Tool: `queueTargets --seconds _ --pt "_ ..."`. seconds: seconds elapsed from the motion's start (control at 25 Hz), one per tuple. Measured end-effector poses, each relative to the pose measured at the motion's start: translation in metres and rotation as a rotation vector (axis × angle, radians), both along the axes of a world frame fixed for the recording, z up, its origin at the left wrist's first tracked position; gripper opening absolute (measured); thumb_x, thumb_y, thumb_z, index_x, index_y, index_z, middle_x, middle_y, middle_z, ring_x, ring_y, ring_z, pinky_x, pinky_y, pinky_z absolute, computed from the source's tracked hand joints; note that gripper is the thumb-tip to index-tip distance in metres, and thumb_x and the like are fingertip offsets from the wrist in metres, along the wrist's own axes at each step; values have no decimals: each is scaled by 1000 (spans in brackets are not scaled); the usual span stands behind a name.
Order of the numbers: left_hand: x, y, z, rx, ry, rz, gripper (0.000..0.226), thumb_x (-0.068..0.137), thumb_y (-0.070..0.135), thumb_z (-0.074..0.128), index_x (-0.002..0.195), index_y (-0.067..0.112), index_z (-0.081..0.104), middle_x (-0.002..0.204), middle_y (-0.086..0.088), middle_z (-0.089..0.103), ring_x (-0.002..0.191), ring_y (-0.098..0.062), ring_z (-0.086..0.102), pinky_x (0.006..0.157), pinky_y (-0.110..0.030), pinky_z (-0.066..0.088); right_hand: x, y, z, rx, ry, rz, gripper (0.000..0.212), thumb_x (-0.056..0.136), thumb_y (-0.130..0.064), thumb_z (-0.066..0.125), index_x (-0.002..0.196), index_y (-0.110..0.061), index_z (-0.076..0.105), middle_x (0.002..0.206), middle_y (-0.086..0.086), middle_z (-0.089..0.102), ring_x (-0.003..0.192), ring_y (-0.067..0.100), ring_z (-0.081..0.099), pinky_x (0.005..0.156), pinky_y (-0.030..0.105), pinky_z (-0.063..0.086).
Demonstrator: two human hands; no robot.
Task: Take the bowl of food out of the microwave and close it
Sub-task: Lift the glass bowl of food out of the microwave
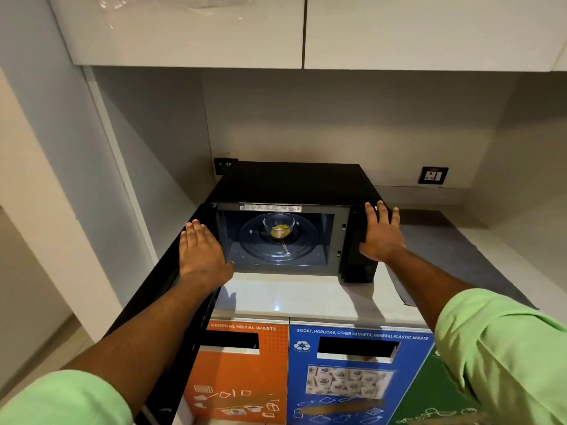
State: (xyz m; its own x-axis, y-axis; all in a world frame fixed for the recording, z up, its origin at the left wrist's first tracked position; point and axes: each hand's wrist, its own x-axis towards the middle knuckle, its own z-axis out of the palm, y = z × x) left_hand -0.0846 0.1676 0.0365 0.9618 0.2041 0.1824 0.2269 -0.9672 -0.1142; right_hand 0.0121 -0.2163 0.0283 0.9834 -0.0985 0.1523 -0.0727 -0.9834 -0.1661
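A black microwave [294,182] stands on the white counter with its door [159,286] swung wide to the left. Inside, a clear glass bowl [279,226] with yellow food sits on the glass turntable [277,243], toward the back. My left hand [201,251] lies flat with fingers together against the inner side of the door, at the cavity's left edge. My right hand [382,234] rests flat on the control panel at the microwave's top right corner. Neither hand holds anything, and both are apart from the bowl.
White counter [276,297] runs in front of the microwave; a grey mat [454,256] lies to its right. Below are orange [242,375], blue [352,375] and green waste bin fronts. White cabinets [303,29] hang overhead. A wall socket [432,175] sits at the right.
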Motion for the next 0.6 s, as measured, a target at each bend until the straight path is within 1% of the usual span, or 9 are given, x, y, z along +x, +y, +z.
queueTargets --seconds 0.12,0.2,0.32,0.44,0.52,0.6 --pt "0 1 -4 19 -14 -2 110 82 64 52 156 -4 7 166 -25 3 155 -39 1 126 -47 6 -3 0 -2 42 -13 -8 112 83 -27 77 161 -29 -3 171 3 -8 155 42 -11 118 57 30" --pt "0 3 -8 -24 -56 -21 108 82 63 54 157 -2 10 167 -23 2 155 -38 0 126 -47 4 -8 2 -5 52 -35 -18 110 84 -28 76 162 -26 -2 171 4 -7 156 42 -8 120 56 30" --pt "-1 -6 -18 -147 -116 -98 102 83 57 56 157 1 13 168 -19 2 156 -37 -3 126 -46 1 -20 13 -11 80 -86 -39 109 83 -31 76 162 -24 1 171 5 -3 156 41 -3 122 55 27" --pt "-2 -25 -39 -330 -86 -139 98 85 54 58 157 4 14 168 -16 2 156 -36 -4 126 -46 4 -39 37 -28 188 -209 -33 107 82 -27 78 161 -22 7 170 7 3 156 40 6 122 52 27" --pt "0 -38 -52 -451 -28 -125 98 87 56 56 158 5 12 169 -15 1 156 -34 -6 127 -46 4 -53 56 -45 270 -305 30 99 82 -21 77 160 -19 16 168 9 13 154 36 17 121 47 31" --pt "5 -49 -62 -520 3 -135 98 89 61 49 159 6 8 169 -13 -2 156 -32 -9 126 -45 3 -58 71 -59 364 -284 156 88 83 -19 74 156 -17 25 162 8 25 150 31 28 119 41 32"
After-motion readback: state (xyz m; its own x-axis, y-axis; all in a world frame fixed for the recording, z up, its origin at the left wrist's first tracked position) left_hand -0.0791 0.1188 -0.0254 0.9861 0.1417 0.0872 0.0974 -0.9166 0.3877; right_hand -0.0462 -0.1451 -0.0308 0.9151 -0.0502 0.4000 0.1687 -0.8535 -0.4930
